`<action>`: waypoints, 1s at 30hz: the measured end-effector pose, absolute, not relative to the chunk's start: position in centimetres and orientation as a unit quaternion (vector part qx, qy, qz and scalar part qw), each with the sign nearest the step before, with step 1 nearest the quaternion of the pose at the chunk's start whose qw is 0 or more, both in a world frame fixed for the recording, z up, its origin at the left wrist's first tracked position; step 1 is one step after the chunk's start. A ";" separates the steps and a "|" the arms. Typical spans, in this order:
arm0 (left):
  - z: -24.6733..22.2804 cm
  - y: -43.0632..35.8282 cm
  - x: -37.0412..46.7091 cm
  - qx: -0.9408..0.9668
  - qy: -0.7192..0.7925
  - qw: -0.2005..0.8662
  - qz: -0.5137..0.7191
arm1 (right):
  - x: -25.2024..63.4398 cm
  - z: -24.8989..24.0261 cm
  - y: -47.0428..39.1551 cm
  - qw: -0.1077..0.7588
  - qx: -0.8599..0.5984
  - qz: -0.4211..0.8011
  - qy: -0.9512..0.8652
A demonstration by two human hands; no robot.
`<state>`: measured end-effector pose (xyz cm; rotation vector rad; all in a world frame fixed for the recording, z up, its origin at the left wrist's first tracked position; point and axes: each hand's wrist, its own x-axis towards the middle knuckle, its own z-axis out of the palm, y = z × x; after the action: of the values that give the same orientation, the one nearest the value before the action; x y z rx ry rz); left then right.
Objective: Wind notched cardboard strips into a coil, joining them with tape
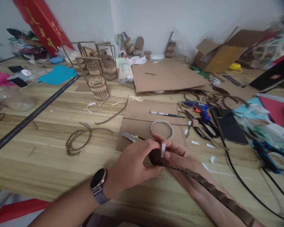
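Observation:
Between my hands is a tight coil of brown strip [155, 156], with a long wavy tail of the strip [210, 187] trailing over my right forearm. My left hand [138, 160] is closed round the coil from the left; a watch sits on that wrist. My right hand [177, 154] is closed at the coil's right side, thumb and fingers against a small white piece of tape [163, 150]. A roll of tape [162, 128] lies flat just beyond my fingers. Near my left fingers a utility knife [130, 137] rests on cardboard, partly hidden by the hand.
Loose notched strips [78, 140] lie on the left. Small brown slatted baskets with handles [99, 88] stand behind them. A pen [167, 114], black-handled scissors [208, 128], a blue glue gun [203, 113], a phone [232, 126] and a black cable [234, 170] lie ahead and right.

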<state>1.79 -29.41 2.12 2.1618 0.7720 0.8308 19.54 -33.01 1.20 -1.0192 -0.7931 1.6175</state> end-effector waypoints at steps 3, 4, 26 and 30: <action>2.1 -29.5 1.8 0.834 0.295 0.340 0.319 | 19.3 1.4 -33.0 0.510 -0.429 0.678 -0.310; 2.1 -29.5 1.8 0.835 0.293 0.338 0.322 | 19.3 1.4 -33.0 0.509 -0.431 0.678 -0.310; 1.2 -30.1 1.9 0.846 0.258 0.266 0.383 | 19.0 0.6 -33.2 0.547 -0.479 0.551 -0.410; 1.3 -29.8 1.8 0.856 0.231 0.243 0.394 | 19.3 0.5 -33.2 0.543 -0.460 0.558 -0.426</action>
<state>1.81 -29.83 1.34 2.3391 0.6315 1.0757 19.30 -33.21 0.50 -1.0914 -1.0123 1.3246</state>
